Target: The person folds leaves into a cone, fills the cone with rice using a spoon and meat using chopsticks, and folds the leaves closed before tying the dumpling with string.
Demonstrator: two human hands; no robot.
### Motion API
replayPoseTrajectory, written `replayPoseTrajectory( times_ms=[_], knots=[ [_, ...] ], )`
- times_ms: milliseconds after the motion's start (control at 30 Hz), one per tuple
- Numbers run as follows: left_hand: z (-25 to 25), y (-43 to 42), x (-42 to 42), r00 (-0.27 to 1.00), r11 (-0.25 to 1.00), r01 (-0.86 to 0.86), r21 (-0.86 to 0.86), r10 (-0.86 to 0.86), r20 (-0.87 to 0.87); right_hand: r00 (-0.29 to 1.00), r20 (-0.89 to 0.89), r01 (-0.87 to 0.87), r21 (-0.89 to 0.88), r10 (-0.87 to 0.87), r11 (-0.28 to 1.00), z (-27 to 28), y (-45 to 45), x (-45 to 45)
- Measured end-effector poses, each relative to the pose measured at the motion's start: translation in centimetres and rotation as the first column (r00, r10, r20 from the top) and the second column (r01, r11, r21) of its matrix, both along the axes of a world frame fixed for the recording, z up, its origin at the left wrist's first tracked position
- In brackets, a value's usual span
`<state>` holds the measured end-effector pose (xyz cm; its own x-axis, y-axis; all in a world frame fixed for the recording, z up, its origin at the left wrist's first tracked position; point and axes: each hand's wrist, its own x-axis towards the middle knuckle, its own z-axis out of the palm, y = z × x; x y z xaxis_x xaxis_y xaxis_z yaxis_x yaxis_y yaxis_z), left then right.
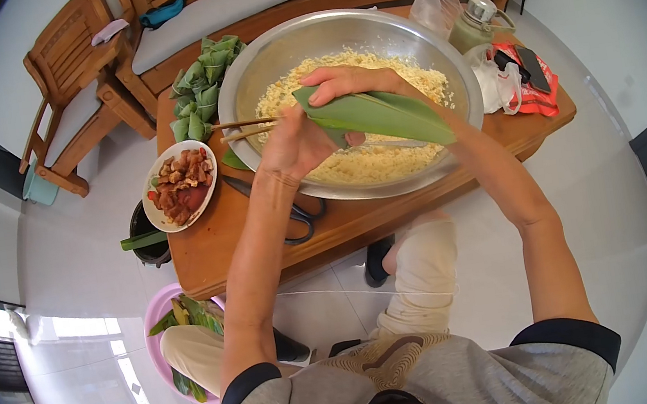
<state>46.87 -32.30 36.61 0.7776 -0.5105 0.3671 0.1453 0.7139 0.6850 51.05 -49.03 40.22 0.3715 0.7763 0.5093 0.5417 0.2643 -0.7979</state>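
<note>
Above a large metal basin (pixel 239 73) of yellowish grain (pixel 336 171), my two hands hold a broad green leaf (pixel 390 114), folded over at its left end. My left hand (pixel 295 144) is closed around the lower left of the fold. My right hand (pixel 352 82) curls over the top, its fingers pressing on the leaf, whose free end hangs down to the right over my right forearm. A pair of chopsticks (pixel 243 128) crosses the basin's left rim; their far ends are hidden behind my left hand. A spoon-like utensil lies partly in the grain.
Wrapped leaf parcels (pixel 200 87) are piled left of the basin. Nearby stand a plate (pixel 210 186) of meat pieces, a dark pot (pixel 143 223) and scissors (pixel 301 221). A pink tub (pixel 153 342) with leaves is on the floor. A jar (pixel 472 26) and red bag (pixel 542 101) sit right.
</note>
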Motion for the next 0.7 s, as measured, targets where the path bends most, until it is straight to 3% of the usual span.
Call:
replayPoseTrajectory(
  times_ms=[33,100,167,233,267,300,333,367,400,433,500,533,600,633,700],
  knots=[
    [0.0,0.1,-0.1,0.995,0.997,0.033,-0.064,-0.038,-0.091,1.000,-0.003,0.002,-0.002,-0.002,1.000,0.0,0.0,0.1],
    [-0.7,0.3,-0.1,0.996,1.000,-0.030,-0.005,0.029,-0.082,0.870,0.475,0.134,0.026,-0.130,0.991,0.0,0.5,0.2],
    [-0.6,0.1,-0.3,0.993,0.994,-0.092,0.060,0.096,-0.066,0.856,0.491,0.156,0.055,-0.162,0.986,-0.1,1.0,-0.1],
    [0.0,-0.1,-0.8,0.960,0.945,-0.217,0.246,0.253,-0.122,0.837,0.509,0.178,0.094,-0.200,0.980,0.2,0.9,-1.1],
    [0.1,0.1,-0.9,0.961,0.944,-0.215,0.252,0.250,-0.119,0.968,0.167,0.183,0.044,-0.188,0.982,1.0,0.7,-2.4],
    [0.2,0.4,-1.1,0.973,0.938,-0.193,0.288,0.220,-0.065,0.965,-0.200,0.169,-0.004,-0.167,0.986,1.5,0.5,-3.2],
    [0.4,0.6,-1.3,0.982,0.930,-0.173,0.324,0.187,-0.011,0.965,-0.199,0.173,0.002,-0.169,0.985,1.6,0.0,-3.2],
    [0.6,0.8,-1.6,0.983,0.929,-0.172,0.328,0.184,-0.006,0.962,0.160,0.225,-0.008,-0.221,0.974,1.6,-0.9,-3.0],
    [0.8,0.9,-2.1,0.975,0.912,-0.199,0.358,0.221,-0.020,0.834,0.497,0.278,0.000,-0.241,0.961,1.7,-1.6,-2.9],
    [1.1,0.9,-2.5,0.966,0.894,-0.225,0.387,0.258,-0.035,0.834,0.495,0.279,0.004,-0.244,0.960,1.8,-1.9,-2.7],
    [1.9,0.3,-2.9,0.965,0.913,-0.253,0.320,0.261,0.017,0.557,0.753,0.339,0.178,-0.349,0.924,1.7,-2.3,-2.4],
    [2.2,0.0,-3.0,0.960,0.929,-0.279,0.245,0.270,0.070,0.556,0.753,0.339,0.182,-0.352,0.923,1.5,-2.3,-2.6],
    [2.3,0.0,-3.2,0.960,0.934,-0.279,0.222,0.264,0.094,0.382,0.782,0.418,0.330,-0.493,0.847,0.5,-2.0,-3.2],
    [2.4,0.1,-3.3,0.958,0.941,-0.280,0.193,0.262,0.113,0.378,0.781,0.417,0.336,-0.497,0.845,-0.2,-1.8,-3.6],
    [2.5,0.0,-3.4,0.955,0.932,-0.290,0.218,0.267,0.132,0.509,0.650,0.473,0.337,-0.564,0.814,-1.3,-1.3,-4.3]
  ],
)
